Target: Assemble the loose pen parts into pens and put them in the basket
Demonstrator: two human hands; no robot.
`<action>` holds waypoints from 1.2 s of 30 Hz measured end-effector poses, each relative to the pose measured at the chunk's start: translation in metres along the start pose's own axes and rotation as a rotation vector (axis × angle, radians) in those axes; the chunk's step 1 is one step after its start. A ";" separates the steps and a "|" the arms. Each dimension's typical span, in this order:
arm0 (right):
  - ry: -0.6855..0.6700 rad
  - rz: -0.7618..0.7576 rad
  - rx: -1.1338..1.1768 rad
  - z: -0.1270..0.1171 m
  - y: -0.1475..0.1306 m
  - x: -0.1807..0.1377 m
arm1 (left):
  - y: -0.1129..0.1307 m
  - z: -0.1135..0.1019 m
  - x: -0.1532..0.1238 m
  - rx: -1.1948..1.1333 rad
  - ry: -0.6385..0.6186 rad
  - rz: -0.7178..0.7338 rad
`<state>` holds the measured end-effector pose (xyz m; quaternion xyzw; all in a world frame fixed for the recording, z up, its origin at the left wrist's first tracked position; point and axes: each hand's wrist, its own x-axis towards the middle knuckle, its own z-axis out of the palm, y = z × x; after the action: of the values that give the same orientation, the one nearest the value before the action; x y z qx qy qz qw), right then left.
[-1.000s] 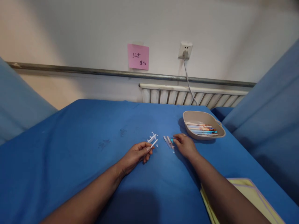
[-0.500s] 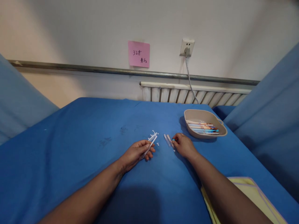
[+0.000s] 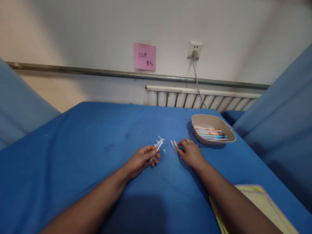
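Note:
My left hand (image 3: 143, 158) is closed on a slim white pen-like stick (image 3: 159, 147) that slants up and away past the thumb. Small white pieces (image 3: 164, 150) lie scattered on the blue cover just beyond its fingertips, partly behind the stick. To the right, two slim pale pens (image 3: 174, 146) rest side by side on the cover. The bent fingers of my right hand (image 3: 191, 153) pinch a slim pen with a teal-blue part (image 3: 181, 148) beside them; most of that pen is hidden by the hand.
A beige basket (image 3: 235, 136) with several coloured pens in it stands at the right, beyond my right hand. A folded yellow cloth (image 3: 264, 203) lies under my right forearm. Behind the blue-covered surface (image 3: 97, 130) are a wall, a metal rail (image 3: 97, 72) and a radiator (image 3: 175, 97).
My right hand has turned slightly, its fingers closer around the teal-blue part. My left hand stays almost where it was, still gripping the white stick.

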<state>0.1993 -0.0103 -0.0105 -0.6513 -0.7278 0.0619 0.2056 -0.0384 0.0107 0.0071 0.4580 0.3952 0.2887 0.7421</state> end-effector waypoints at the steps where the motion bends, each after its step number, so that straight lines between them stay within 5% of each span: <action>1: -0.011 -0.011 -0.026 -0.001 -0.002 -0.001 | 0.000 0.000 0.000 -0.002 0.000 -0.002; 9: -0.100 -0.048 -0.109 -0.002 -0.007 -0.008 | 0.002 0.001 -0.001 -0.043 0.008 -0.026; 13: -0.020 0.005 0.004 0.005 -0.002 -0.006 | 0.002 0.002 -0.001 -0.046 0.003 -0.026; 17: 0.104 0.133 0.555 0.007 -0.006 0.000 | 0.000 0.001 0.000 0.040 -0.026 0.013; 20: 0.065 0.229 1.183 0.005 -0.016 0.000 | -0.003 0.001 0.002 0.108 -0.041 0.040; 23: 0.031 0.276 1.494 0.004 -0.025 -0.002 | -0.006 0.002 0.002 0.162 -0.058 0.058; 30: 0.032 0.257 1.511 0.005 -0.037 -0.005 | -0.008 0.004 0.000 0.276 -0.073 0.077; 36: -0.128 0.163 1.426 0.007 -0.046 -0.012 | -0.006 0.009 -0.003 0.340 -0.111 0.084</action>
<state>0.1553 -0.0271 -0.0034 -0.4058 -0.4699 0.5753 0.5325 -0.0318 0.0020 0.0054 0.6084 0.3772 0.2228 0.6618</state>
